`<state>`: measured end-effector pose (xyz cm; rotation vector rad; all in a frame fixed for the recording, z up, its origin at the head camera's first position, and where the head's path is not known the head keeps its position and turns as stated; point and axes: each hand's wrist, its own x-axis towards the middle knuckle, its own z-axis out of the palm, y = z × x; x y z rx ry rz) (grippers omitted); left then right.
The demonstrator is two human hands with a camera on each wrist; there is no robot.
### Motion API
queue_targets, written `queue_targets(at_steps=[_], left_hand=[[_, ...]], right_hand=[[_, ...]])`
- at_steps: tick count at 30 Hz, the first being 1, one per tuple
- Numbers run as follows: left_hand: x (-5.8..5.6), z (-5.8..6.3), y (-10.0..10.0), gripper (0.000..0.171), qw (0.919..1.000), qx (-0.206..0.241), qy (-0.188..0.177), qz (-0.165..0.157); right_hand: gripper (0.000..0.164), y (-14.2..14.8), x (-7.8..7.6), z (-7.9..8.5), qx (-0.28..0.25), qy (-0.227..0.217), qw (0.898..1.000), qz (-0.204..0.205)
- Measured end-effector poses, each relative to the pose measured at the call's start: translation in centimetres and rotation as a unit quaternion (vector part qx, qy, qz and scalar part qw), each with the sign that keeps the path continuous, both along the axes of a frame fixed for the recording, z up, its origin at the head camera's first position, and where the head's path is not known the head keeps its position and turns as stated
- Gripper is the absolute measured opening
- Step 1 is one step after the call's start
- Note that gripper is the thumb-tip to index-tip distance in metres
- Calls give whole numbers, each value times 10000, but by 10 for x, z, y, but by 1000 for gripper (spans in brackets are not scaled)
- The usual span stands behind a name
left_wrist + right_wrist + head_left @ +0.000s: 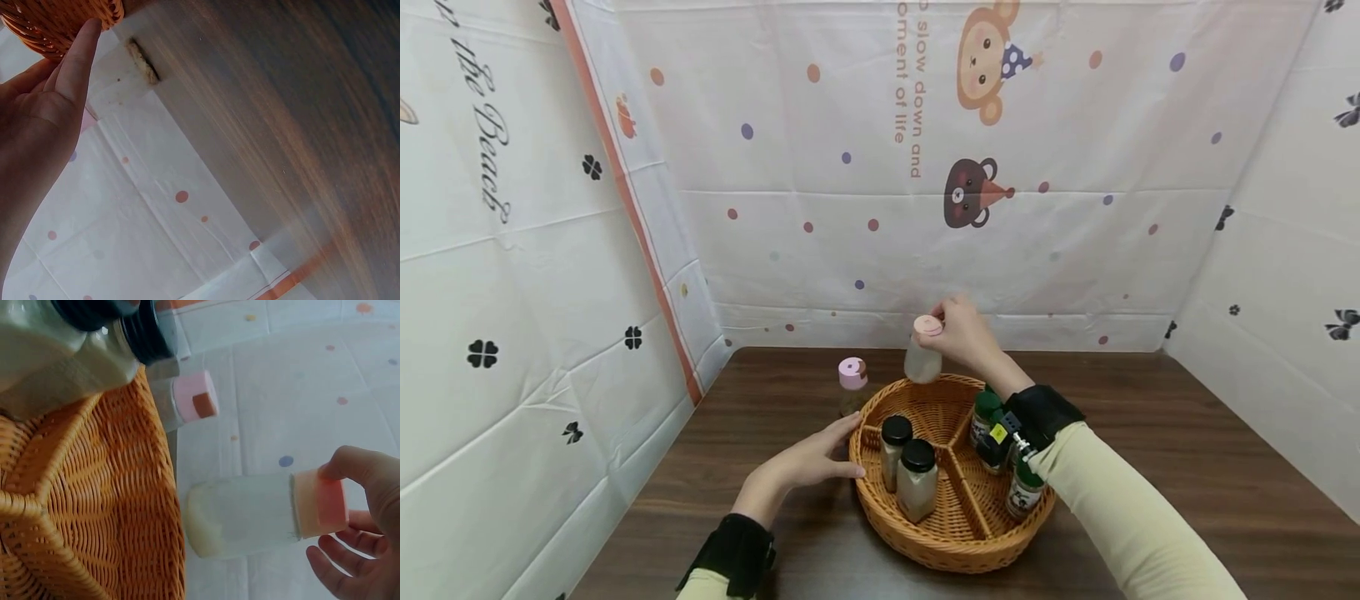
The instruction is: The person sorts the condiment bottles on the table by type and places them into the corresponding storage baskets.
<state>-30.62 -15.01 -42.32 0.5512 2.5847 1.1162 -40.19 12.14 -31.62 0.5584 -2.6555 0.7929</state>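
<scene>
My right hand pinches the peach-coloured cap of a clear seasoning jar, upright just above the far rim of a round wicker basket. In the right wrist view a little pale powder shows at the bottom of that jar. My left hand rests against the basket's left side, thumb and fingers spread and fairly straight. Two black-capped jars stand in the left compartment. Green-capped jars stand on the right, partly hidden by my right wrist.
A pink-capped clear jar stands on the dark wooden table, behind the basket's left rim. Wicker dividers split the basket into three compartments. A printed white cloth hangs close behind the table and along its sides.
</scene>
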Motion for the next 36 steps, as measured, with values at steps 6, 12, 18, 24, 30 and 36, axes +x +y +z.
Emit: queue_targets(at_steps=[6, 12, 18, 24, 30, 36], left_hand=[[0, 1, -3, 87, 10000, -11, -10, -40], [0, 1, -4, 87, 10000, -2, -18, -63], [1, 2, -3, 87, 10000, 38, -29, -48], [2, 2, -2, 86, 10000, 28, -25, -35], [1, 1, -2, 86, 10000, -2, -15, -44], [1, -1, -2, 86, 10000, 39, 8, -86]], right_hand=[[41, -6, 8, 0, 420, -257, 9986, 189], [41, -14, 12, -3, 929, -421, 9936, 476], [38, -20, 12, -7, 1084, -462, 9893, 864], [31, -24, 13, -14, 1211, -739, 9850, 981], [29, -29, 15, -20, 1463, -937, 9801, 956], [32, -34, 15, -22, 1554, -1023, 9777, 979]])
